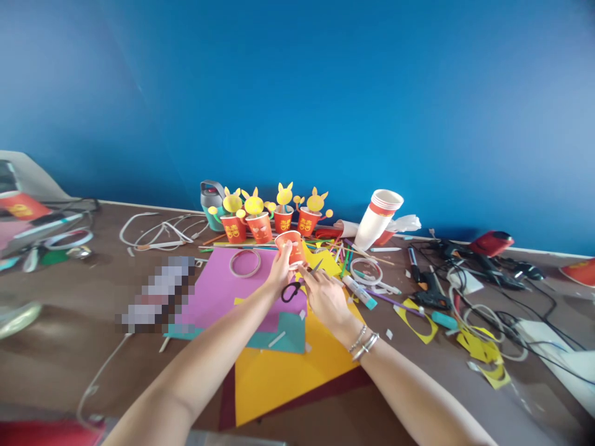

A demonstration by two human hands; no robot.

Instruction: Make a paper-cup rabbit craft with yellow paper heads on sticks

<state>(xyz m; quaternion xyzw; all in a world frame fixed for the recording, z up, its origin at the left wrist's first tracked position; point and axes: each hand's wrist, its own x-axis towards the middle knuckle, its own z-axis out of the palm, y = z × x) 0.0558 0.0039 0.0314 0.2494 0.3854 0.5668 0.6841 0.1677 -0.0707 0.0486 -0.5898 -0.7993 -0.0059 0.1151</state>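
My left hand (281, 270) is wrapped round a red paper cup (295, 250), held tilted above the coloured sheets. At the lower end of this cup are the fingertips of my right hand (323, 295), drawn together; whatever they pinch is too small to make out. Scissors with black handles (290, 292) show between my hands, their blade partly covered by my fingers. Under them lie a purple sheet (214, 291), a teal sheet (292, 337) and an orange-yellow sheet (264, 384). Behind stand several red cups (232, 230) with yellow eared paper heads (253, 205).
A tall stack of paper cups (377, 218) leans near the blue wall. Tape rolls (245, 264), a glue stick (360, 292) and yellow scraps (418, 322) lie around. On the right are a glue gun (434, 291) and tangled cables (502, 322). White cable (153, 238) coils at left.
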